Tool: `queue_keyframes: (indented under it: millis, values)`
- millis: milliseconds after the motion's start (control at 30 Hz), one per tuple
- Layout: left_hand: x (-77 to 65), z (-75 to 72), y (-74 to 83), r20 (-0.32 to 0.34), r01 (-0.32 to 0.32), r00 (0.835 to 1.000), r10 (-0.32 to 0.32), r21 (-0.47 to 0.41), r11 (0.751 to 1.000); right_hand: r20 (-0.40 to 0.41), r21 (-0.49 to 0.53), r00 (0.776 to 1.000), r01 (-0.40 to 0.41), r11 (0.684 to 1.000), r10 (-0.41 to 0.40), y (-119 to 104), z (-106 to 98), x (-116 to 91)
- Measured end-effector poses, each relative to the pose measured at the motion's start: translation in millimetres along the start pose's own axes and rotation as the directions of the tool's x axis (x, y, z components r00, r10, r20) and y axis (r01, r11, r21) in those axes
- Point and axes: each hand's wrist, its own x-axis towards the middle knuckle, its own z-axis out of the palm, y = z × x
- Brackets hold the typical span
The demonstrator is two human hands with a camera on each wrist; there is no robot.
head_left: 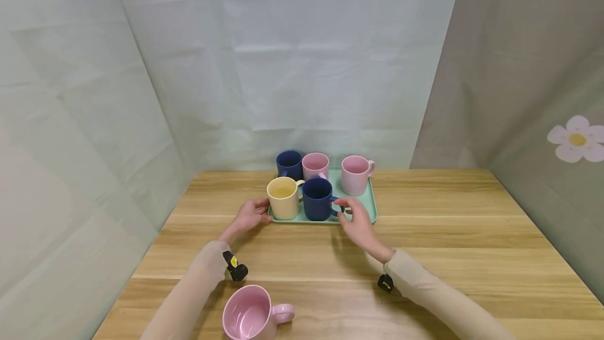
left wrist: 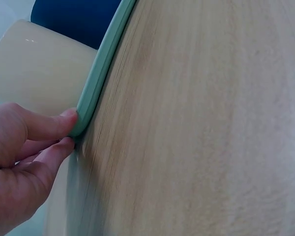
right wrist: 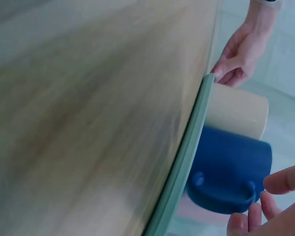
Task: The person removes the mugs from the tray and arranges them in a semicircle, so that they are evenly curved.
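My left hand (head_left: 251, 214) pinches the front left corner of a mint-green tray (head_left: 367, 210), thumb on one side of the rim (left wrist: 91, 91) and fingers on the other. My right hand (head_left: 359, 226) holds the handle of a dark blue mug (head_left: 317, 202) at the tray's front middle. In the right wrist view its fingertips lie at the upper end of that handle (right wrist: 221, 205). A cream mug (head_left: 284, 204) stands upright just left of the blue one. Behind are another dark blue mug (head_left: 289, 163), a pink mug (head_left: 314, 163), and a second pink mug (head_left: 355, 178) at the right.
A third pink mug (head_left: 250, 315) stands on the wooden table (head_left: 443, 240) near the front, beside my left forearm, its handle turned right. Pale cloth (head_left: 330, 67) hangs behind the tray and along both sides of the table.
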Motion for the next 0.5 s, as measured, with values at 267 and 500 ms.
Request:
queue_keyframes:
  millis: [267,500]
  values:
    - [0.6,0.9,0.9,-0.006,0.028,1.000,-0.028,-0.006,1.000,-0.014,0.021,0.994,-0.104,0.994,0.104,11.0,0.2,11.1]
    - [0.5,2.3,3.0,0.000,0.047,0.999,-0.047,-0.002,0.999,0.047,-0.039,0.984,-0.170,0.985,0.172,16.4,0.4,16.0]
